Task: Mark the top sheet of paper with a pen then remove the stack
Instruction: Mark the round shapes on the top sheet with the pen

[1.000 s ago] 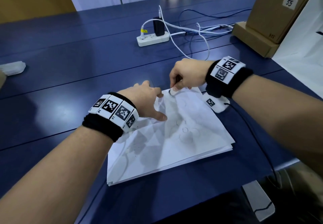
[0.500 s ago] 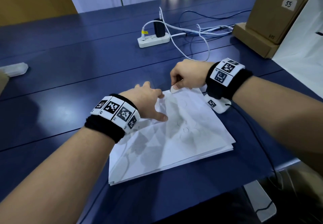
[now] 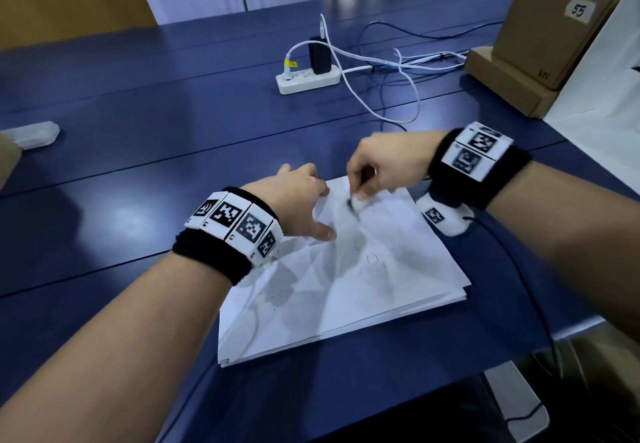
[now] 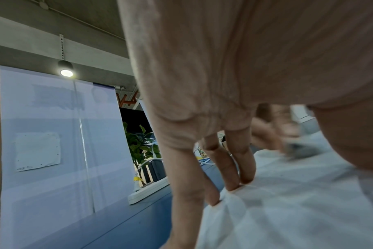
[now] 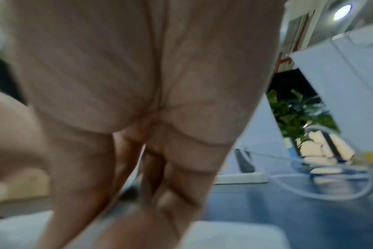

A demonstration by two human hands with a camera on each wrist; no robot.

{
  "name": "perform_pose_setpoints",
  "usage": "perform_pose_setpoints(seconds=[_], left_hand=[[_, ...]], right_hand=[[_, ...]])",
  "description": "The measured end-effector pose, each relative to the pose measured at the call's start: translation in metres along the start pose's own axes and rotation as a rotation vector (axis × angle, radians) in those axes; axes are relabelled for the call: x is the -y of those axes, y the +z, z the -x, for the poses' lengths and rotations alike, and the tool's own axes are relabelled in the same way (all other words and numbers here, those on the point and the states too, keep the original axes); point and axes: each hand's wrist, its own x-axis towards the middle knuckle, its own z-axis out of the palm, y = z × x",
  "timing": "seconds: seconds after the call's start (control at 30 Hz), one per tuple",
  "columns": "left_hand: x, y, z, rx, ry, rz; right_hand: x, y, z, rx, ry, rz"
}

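A stack of white paper (image 3: pixel 346 297) lies on the blue table (image 3: pixel 138 165), its top sheet creased and marked with small circles. My left hand (image 3: pixel 320 214) presses down on the sheet's far left part with straight, spread fingers (image 4: pixel 245 170). My right hand (image 3: pixel 360 193) hovers at the far edge of the stack, fingers curled and pinching a small blurred pen (image 3: pixel 354 203) whose dark tip meets the paper. In the left wrist view the pen (image 4: pixel 298 149) is a grey blur on the paper (image 4: pixel 287 210). The right wrist view shows only curled fingers (image 5: pixel 151 185) above the paper (image 5: pixel 224 235).
A white power strip (image 3: pixel 308 79) with a black charger and loose cables (image 3: pixel 398 96) lies beyond the stack. Two cardboard boxes (image 3: pixel 554 27) and a white sheet (image 3: pixel 606 113) stand at the right. A clear plastic object (image 3: pixel 31 134) rests at the far left. The table's near edge runs close to the stack.
My right hand has slid a little toward me onto the top sheet and is blurred with motion. The left hand keeps pressing in the same place.
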Motion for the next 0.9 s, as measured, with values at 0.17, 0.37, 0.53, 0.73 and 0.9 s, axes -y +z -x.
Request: perform_pose_setpoints(seconds=[0.17, 0.37, 0.53, 0.73, 0.9], left_hand=[[-0.002, -0.002, -0.002, -0.003, -0.001, -0.008], [-0.001, 0.001, -0.001, -0.009, -0.006, 0.005], [0.0, 0.0, -0.002, -0.009, 0.009, 0.014], [0.001, 0.0, -0.001, -0.006, 0.014, 0.026], [0.001, -0.001, -0.002, -0.009, 0.023, 0.015]], right_hand=[[0.005, 0.001, 0.0, 0.014, -0.026, 0.061], [-0.003, -0.002, -0.007, -0.089, 0.019, 0.027], [0.003, 0.003, 0.004, 0.104, -0.028, -0.003], [-0.009, -0.005, -0.018, -0.214, 0.079, 0.044], [-0.007, 0.002, -0.002, -0.155, 0.011, 0.044]])
